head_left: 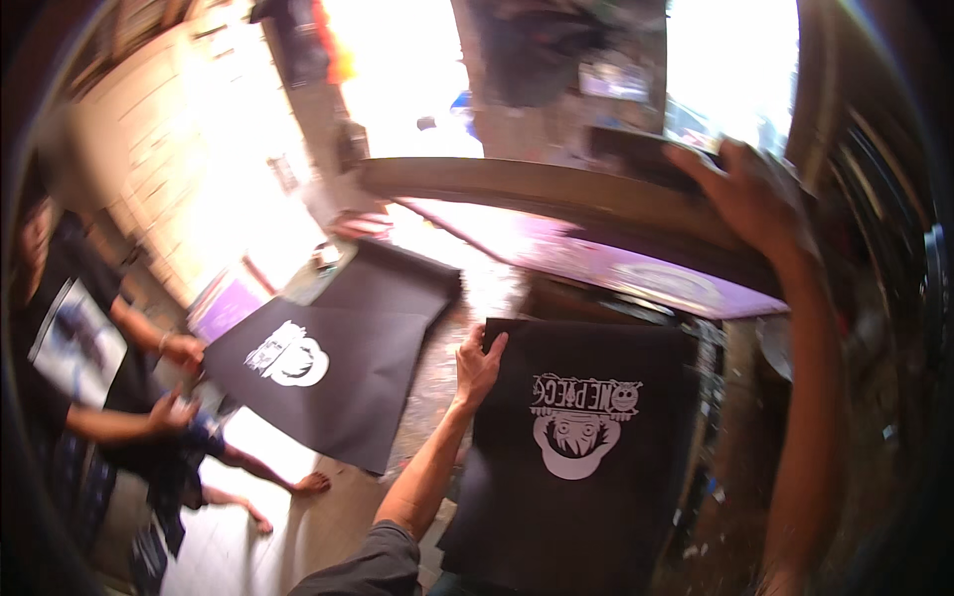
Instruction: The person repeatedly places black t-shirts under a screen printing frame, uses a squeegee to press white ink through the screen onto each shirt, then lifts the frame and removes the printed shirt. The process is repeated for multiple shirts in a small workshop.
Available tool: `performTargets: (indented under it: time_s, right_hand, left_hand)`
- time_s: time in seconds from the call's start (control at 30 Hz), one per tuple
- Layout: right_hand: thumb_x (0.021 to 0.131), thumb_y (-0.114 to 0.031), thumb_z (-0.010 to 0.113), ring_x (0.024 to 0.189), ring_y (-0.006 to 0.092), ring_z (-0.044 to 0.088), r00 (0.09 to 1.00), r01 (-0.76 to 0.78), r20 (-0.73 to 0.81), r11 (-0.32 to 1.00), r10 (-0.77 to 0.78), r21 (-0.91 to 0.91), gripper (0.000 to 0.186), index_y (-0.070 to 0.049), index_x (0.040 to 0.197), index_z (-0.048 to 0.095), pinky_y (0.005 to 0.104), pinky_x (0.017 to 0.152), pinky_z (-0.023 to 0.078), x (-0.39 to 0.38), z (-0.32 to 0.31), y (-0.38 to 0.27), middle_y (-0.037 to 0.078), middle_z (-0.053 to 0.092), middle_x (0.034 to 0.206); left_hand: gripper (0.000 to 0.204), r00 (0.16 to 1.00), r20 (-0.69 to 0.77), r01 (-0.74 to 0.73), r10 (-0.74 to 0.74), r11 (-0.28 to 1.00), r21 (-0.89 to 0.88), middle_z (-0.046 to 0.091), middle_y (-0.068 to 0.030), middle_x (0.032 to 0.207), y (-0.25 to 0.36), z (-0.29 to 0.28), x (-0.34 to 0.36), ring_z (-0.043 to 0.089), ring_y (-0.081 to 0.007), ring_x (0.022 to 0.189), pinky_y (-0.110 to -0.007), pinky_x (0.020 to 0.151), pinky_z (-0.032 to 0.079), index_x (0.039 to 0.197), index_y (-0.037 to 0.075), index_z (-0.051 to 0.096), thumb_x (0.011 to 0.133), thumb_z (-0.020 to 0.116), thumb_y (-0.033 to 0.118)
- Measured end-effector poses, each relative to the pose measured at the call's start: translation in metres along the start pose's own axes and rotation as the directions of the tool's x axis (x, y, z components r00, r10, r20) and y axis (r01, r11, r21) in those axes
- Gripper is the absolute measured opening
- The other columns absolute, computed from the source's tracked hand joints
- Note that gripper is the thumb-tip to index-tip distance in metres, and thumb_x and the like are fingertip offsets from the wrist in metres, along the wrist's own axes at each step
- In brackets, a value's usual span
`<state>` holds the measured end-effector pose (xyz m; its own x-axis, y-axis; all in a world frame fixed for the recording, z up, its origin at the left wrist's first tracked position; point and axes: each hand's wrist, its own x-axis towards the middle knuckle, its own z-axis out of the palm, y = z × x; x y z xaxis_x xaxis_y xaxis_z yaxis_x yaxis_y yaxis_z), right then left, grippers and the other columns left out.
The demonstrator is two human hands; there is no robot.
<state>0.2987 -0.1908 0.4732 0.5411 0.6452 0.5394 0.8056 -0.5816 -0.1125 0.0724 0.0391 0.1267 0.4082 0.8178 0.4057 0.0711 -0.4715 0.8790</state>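
My left hand [480,363] pinches the upper left corner of a black sheet [636,526], which bears a white cartoon face and lettering, upside down from here. My right hand [740,199], raised at the upper right, grips the dark edge of a tilted screen frame [547,179] with a purplish mesh [686,288] under its bar. The screen stands lifted above the sheet, and my right palm is hidden.
A co-worker [79,348] at the left has both hands at a second printed black sheet [348,387]. Another black sheet [397,273] lies behind that one. A purple panel [224,303] leans beyond. Dark boards [865,189] line the right side.
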Motion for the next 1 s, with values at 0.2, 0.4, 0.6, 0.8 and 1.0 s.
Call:
performTargets:
  time_s: [0.2, 0.4, 0.6, 0.8, 1.0]
  right_hand:
    - [0.089, -0.072, 0.058, 0.117, 0.0402, 0.064, 0.992, -0.116, -0.051, 0.993, 0.117, 0.028, 0.081, 0.0, 0.125, 0.068, 0.0464, 0.098, 0.048, 0.007, 0.012, -0.017, 0.026, 0.068, 0.122]
    - [0.09, -0.066, 0.062, 0.118, 0.0401, 0.063, 0.989, -0.145, -0.022, 0.989, 0.144, -0.022, 0.075, -0.002, 0.128, 0.067, 0.0458, 0.103, 0.047, 0.034, 0.014, -0.015, 0.023, 0.068, 0.124]
    - [0.094, -0.056, 0.064, 0.099, 0.035, 0.067, 0.993, -0.062, -0.104, 0.987, 0.046, -0.149, 0.053, -0.009, 0.117, 0.071, 0.0444, 0.091, 0.049, 0.029, 0.018, 0.046, 0.021, 0.069, 0.104]
    - [0.087, -0.084, 0.046, 0.106, 0.0316, 0.068, 0.991, -0.053, 0.115, 0.995, 0.063, -0.087, 0.089, -0.006, 0.12, 0.072, 0.0456, 0.094, 0.05, 0.046, 0.021, -0.033, 0.023, 0.07, 0.113]
    - [0.087, -0.072, 0.056, 0.098, 0.0342, 0.072, 1.0, -0.022, 0.019, 0.999, 0.022, 0.044, 0.074, -0.002, 0.104, 0.075, 0.0451, 0.091, 0.053, 0.04, -0.007, -0.015, 0.021, 0.073, 0.101]
  left_hand:
    - [0.05, 0.924, 0.227, 0.38, -0.308, 0.808, -0.45, 0.06, -0.0154, 0.137, -0.109, -0.162, -0.085, 0.059, -0.021, 0.125, -0.036, 0.108, 0.047, 0.146, -0.003, 0.043, 0.1, 0.059, 0.004]
    - [0.042, 0.987, -0.137, 0.094, -0.081, 0.991, 0.092, 0.068, -0.0211, 0.116, -0.039, -0.195, -0.057, 0.064, -0.0302, 0.11, -0.041, 0.1, 0.049, 0.127, -0.009, 0.058, 0.091, 0.065, 0.013]
    - [0.016, 0.729, 0.076, -0.355, 0.68, 0.281, 0.892, 0.062, -0.0188, 0.069, -0.073, -0.383, 0.076, 0.062, -0.0355, 0.068, -0.044, 0.059, 0.048, 0.074, 0.004, 0.068, 0.085, 0.068, 0.015]
    - [0.054, 0.79, -0.041, -0.176, 0.612, 0.29, 0.941, 0.049, -0.0296, 0.14, -0.075, -0.459, 0.079, 0.05, -0.041, 0.129, -0.049, 0.105, 0.045, 0.141, -0.005, 0.046, 0.098, 0.064, 0.02]
    - [0.088, 0.424, 0.903, -0.675, -0.066, 0.642, 0.364, 0.028, -0.0217, 0.164, 0.033, -0.148, -0.117, 0.023, -0.0405, 0.153, -0.052, 0.124, 0.023, 0.16, 0.014, 0.033, 0.09, 0.072, 0.052]
